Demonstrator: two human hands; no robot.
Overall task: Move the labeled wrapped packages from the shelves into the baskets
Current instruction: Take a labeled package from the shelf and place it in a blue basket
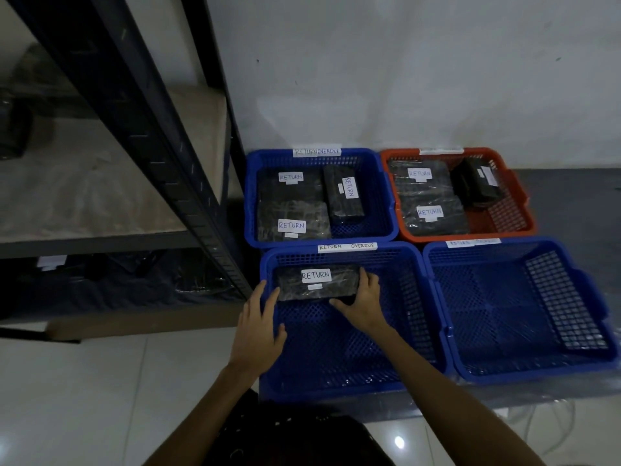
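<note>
Two hands work at the near-left blue basket [336, 388], which sits by a pale tile floor [84, 398]. Right hand [364, 306] grips the right end of a black wrapped package [317, 284], fingers curled over the end, thumb along the near edge. Left hand [258, 327] is open, fingers straight and spread, reaching over the basket's left rim, fingertips at the package's left end. Package sits low in the basket's far-left corner, long side across, white RETURN label [316, 275] face up. Cannot tell if it rests on the basket bottom or hangs just off it. Paper strip [347, 246] on the far rim reads RETURN OVERDUE.

Near-right blue basket [524, 376] is just beside it on the right. Its rim strip is too blurred to read.

Further back, far-left blue basket [250, 196] holds three black packages [292, 193], all labelled RETURN: two flat on the left, one turned lengthwise on the right. Its rim strip also reads RETURN OVERDUE. Orange basket [504, 213] at far right holds three more packages [426, 213]: two flat with RETURN labels, one tilted at the right side, label unreadable.

Left side: dark metal shelf unit [168, 163]. Lower shelf carries dark wrapped bundles [198, 277], blurred. Upper shelf has one dark item [13, 129] at the frame edge, too blurry to identify. White wall [403, 79] is behind everything.
</note>
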